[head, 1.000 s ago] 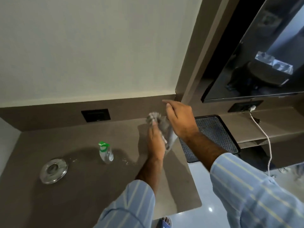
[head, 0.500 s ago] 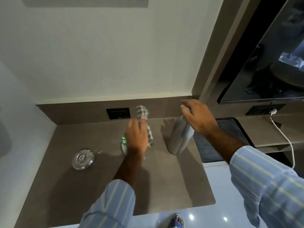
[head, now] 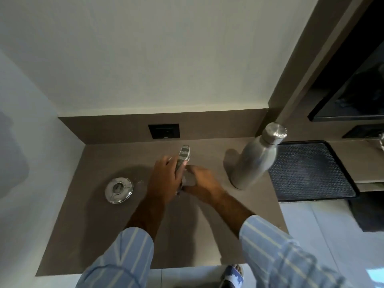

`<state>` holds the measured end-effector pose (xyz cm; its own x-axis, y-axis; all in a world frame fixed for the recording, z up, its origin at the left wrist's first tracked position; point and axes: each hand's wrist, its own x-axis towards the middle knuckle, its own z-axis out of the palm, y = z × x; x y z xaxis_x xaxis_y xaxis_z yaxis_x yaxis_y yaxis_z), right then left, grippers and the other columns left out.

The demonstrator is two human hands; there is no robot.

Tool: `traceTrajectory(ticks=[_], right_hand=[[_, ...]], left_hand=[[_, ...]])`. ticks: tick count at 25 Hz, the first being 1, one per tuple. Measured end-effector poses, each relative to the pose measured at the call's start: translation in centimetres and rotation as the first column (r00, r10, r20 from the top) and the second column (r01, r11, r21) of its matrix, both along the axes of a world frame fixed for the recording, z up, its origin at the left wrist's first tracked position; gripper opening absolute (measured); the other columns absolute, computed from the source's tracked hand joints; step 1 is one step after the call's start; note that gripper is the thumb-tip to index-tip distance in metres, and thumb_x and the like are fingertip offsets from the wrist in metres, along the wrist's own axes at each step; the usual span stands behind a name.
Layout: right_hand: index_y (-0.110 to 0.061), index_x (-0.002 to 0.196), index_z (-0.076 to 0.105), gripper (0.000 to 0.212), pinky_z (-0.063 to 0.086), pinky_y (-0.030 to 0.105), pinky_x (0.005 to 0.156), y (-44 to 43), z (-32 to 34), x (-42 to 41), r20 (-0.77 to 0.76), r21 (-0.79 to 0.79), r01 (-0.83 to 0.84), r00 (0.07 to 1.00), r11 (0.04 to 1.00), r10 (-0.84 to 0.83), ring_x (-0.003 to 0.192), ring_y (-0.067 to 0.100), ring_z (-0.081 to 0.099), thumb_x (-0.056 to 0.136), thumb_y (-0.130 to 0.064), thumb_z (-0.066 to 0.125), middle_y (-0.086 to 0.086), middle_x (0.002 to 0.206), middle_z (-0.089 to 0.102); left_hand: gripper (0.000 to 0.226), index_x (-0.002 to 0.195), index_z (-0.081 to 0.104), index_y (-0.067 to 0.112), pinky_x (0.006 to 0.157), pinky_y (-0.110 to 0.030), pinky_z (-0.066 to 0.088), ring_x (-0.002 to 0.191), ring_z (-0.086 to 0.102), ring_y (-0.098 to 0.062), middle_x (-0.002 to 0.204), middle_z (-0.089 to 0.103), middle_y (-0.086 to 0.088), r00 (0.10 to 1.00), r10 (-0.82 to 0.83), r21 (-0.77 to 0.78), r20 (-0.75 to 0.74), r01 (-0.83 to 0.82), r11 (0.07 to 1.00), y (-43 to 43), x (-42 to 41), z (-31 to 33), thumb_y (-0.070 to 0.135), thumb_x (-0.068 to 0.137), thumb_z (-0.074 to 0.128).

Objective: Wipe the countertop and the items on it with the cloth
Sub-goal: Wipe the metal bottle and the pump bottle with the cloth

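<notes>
Closest to the camera are two striped blue sleeves (head: 122, 254) reaching out over the brown countertop (head: 83, 235), with a sandalled foot (head: 233, 274) poking out below its front edge. Both hands meet mid-counter: the left hand (head: 164, 181) is closed around a checked cloth (head: 184, 155) whose folded end sticks up past the fingers, and the right hand (head: 202, 183) is curled right against it, fingers bent around something small I can't make out. Off to the left sits a round metal lid (head: 118, 190), well apart from the hands. To the right stands a steel bottle (head: 256, 161), upright with its cap on, just beside a black mesh tray (head: 307, 171). Behind everything, a dark wall socket (head: 163, 131) sits in the backsplash.
</notes>
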<state>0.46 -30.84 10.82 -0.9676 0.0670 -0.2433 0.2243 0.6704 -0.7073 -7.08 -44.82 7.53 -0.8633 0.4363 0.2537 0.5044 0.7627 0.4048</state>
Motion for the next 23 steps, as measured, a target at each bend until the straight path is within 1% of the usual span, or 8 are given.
traceTrajectory(ticks=[5,9,11,13,16,19,21,23], right_hand=[[-0.009,0.123,0.069,0.049,0.041,0.015,0.079,-2.1,-7.6,-3.9,0.055,-0.168,0.139,0.99,0.976,-0.131,0.117,0.033,0.071,0.078,-0.02,0.084,0.014,0.121,0.077],[-0.003,0.13,0.06,0.054,0.041,0.015,0.077,-1.4,-8.3,-4.7,-0.032,-0.193,0.142,0.988,0.971,-0.151,0.113,0.038,0.07,0.082,-0.014,0.083,0.021,0.123,0.073],[-0.024,0.129,0.047,0.054,0.051,0.012,0.078,-1.7,-6.9,-4.4,-0.014,-0.411,0.206,0.973,0.888,-0.232,0.11,0.025,0.071,0.086,-0.025,0.08,0.002,0.121,0.072],[-0.04,0.116,0.052,0.041,0.061,0.02,0.079,-2.5,-5.1,-4.4,0.009,-0.615,0.281,0.937,0.736,-0.35,0.102,0.012,0.075,0.085,-0.046,0.077,-0.011,0.107,0.076],[-0.026,0.117,0.065,0.028,0.062,0.04,0.087,-2.8,-1.8,-5.2,-0.057,-0.717,0.381,0.802,0.583,-0.595,0.099,0.017,0.076,0.098,-0.045,0.063,-0.005,0.104,0.078],[-0.008,0.126,0.065,0.042,0.063,0.037,0.082,-2.7,0.6,-5.7,-0.08,-0.794,0.339,0.765,0.505,-0.639,0.093,0.018,0.076,0.107,-0.04,0.046,0.004,0.104,0.077],[-0.011,0.122,0.067,0.045,0.062,0.041,0.082,-2.8,1.4,-5.0,-0.133,-0.728,0.306,0.815,0.614,-0.564,0.093,0.023,0.075,0.103,-0.047,0.049,0.006,0.105,0.077],[-0.015,0.118,0.065,0.046,0.062,0.04,0.078,-2.8,2.1,-4.2,-0.154,-0.68,0.308,0.827,0.666,-0.54,0.087,0.014,0.075,0.094,-0.054,0.061,0.0,0.1,0.077]], left_hand=[[0.043,0.118,0.063,0.019,0.077,-0.013,0.044,0.086,0.062,-0.006,0.102,0.069,0.0,0.956,-0.163,0.259,0.244,0.098,0.961,-0.5,-1.6,-0.5,0.051,0.097,0.045],[0.032,0.117,0.063,0.025,0.085,-0.028,0.053,0.102,0.069,-0.02,0.106,0.071,0.0,0.789,-0.009,0.337,0.615,-0.253,0.907,-1.7,-2.8,-1.5,0.049,0.1,0.051],[0.016,0.105,0.063,0.035,0.071,-0.009,0.051,0.097,0.071,-0.008,0.097,0.07,0.012,0.725,0.034,0.429,0.688,-0.444,0.786,-1.8,-2.6,-1.3,0.045,0.102,0.052],[0.017,0.104,0.064,0.037,0.065,-0.013,0.053,0.096,0.074,-0.006,0.096,0.071,0.014,0.65,-0.018,0.511,0.76,-0.58,0.635,-0.8,-2.0,0.2,0.047,0.102,0.051],[0.036,0.121,0.066,0.024,0.09,-0.037,0.058,0.113,0.07,-0.022,0.114,0.074,-0.001,0.797,-0.038,0.629,0.603,-0.446,0.637,1.7,0.9,1.5,0.048,0.099,0.051],[0.041,0.138,0.056,0.019,0.107,-0.031,0.048,0.126,0.062,-0.016,0.137,0.064,-0.005,0.96,-0.036,0.655,0.278,-0.162,0.738,3.2,2.5,3.0,0.038,0.103,0.044],[0.037,0.118,0.067,0.021,0.083,-0.031,0.057,0.1,0.074,-0.019,0.111,0.076,-0.007,0.877,0.021,0.643,0.481,-0.369,0.671,3.7,0.3,5.9,0.045,0.104,0.042],[0.039,0.103,0.074,0.02,0.072,-0.031,0.057,0.086,0.077,-0.024,0.095,0.08,-0.008,0.653,-0.115,0.566,0.748,-0.538,0.625,3.9,-2.4,7.9,0.049,0.1,0.048]])
